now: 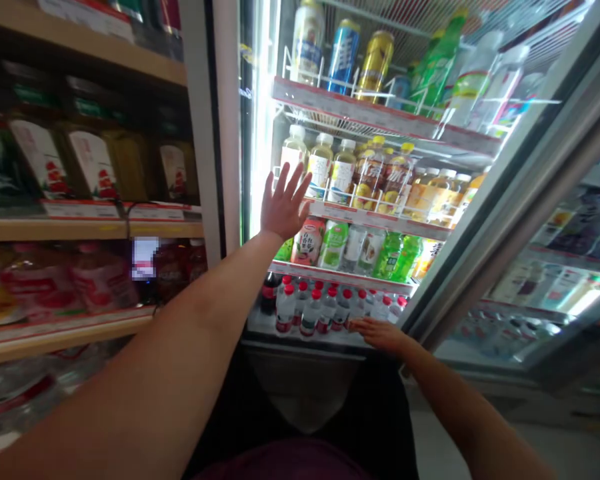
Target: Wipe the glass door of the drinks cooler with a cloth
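reaching into the lit fridge, the left hand (285,207) is raised before the middle shelf, its fingers released and spread wide, overlapping the view of the white-capped bottles (319,167); whether it touches one i cannot tell. these bottles stand upright at the left end of that shelf, beside dark-tea bottles with yellow caps (370,172). the right hand (380,335) is low, at the front edge of the fridge bottom, its fingers released, fairly straight and close together, near the red-capped clear bottles (311,313), which stand upright in rows; contact there is also unclear. between the two levels, green bottles (389,255) stand on another shelf. cans (343,57) line the top shelf, and the metal-framed door (510,180) is swung open on the right.
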The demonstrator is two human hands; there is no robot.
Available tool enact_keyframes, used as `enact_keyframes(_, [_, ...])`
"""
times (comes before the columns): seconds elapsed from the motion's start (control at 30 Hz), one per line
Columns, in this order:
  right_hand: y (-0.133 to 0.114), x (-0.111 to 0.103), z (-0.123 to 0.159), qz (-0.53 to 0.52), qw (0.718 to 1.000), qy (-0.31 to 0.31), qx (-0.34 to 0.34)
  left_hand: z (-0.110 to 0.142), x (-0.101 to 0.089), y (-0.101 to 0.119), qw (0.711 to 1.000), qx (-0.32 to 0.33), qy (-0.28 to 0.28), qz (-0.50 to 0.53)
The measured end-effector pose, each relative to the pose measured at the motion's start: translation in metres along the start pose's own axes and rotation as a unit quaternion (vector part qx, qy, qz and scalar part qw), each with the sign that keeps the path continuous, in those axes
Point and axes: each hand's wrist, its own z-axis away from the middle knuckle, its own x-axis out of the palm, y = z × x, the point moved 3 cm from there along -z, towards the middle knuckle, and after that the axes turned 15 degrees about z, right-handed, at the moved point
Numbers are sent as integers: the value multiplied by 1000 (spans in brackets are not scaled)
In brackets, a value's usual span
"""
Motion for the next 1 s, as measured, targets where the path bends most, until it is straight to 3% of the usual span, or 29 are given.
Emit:
enact_keyframes(0.17, [16, -25, 13, 61, 998, 31, 16, 0, -3, 4, 1000, 7, 6, -12])
enact_keyframes(0.47, [59, -115, 6, 158, 980, 80, 90, -1, -5, 6, 1000, 3, 7, 5])
enact_keyframes(0.67, [92, -172, -9, 198, 950, 155, 184, -1, -5, 5, 1000, 7, 9, 3])
enact_keyframes(0.83, [131, -218, -22, 223, 897, 275, 263, -1, -5, 6, 1000, 6, 7, -7])
enact_keyframes(1.0, [165, -262, -39, 199, 864, 336, 317, -1, -4, 6, 1000, 4, 8, 1])
